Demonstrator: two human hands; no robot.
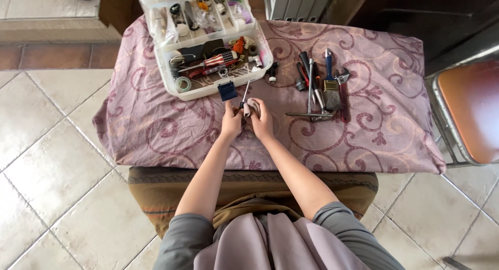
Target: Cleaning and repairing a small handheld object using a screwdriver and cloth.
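Seated at a table draped in a purple patterned cloth, a person pinches a slim screwdriver in the left hand while the fingers of the right hand curl round a small grey part, both held just above the cloth in front of an open white toolbox. Done well, judging from the grip, such work calls for the part braced firmly and the tip kept square, with a brush and wrench lying near to the right.
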